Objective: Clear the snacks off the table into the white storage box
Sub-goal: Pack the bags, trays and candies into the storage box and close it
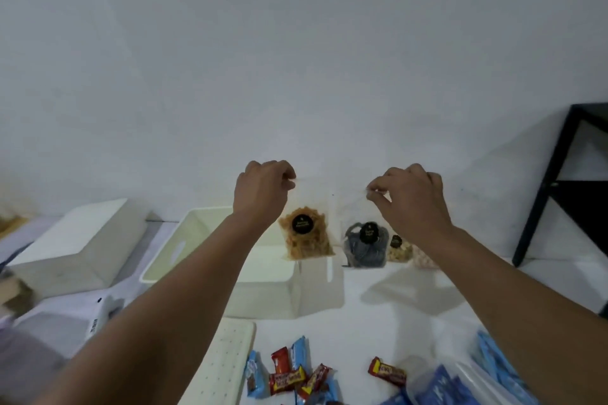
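Observation:
My left hand point(263, 187) pinches the top of a clear bag of orange-brown crisps point(306, 237), which hangs over the right end of the open white storage box point(263, 289). My right hand point(411, 197) pinches the top of a clear bag of dark grey snacks point(365, 246), held just right of the box, above the table. Two more clear bags of pale snacks point(399, 251) stand behind it by the wall. Several small red and blue wrapped candies point(292, 371) lie on the white table near the front edge.
A second white box point(79, 246) lies upside down at the left. A white perforated lid point(223, 362) lies in front of the open box. Blue packets in a clear container point(460, 385) sit at the front right. A black shelf frame point(556, 184) stands at the right.

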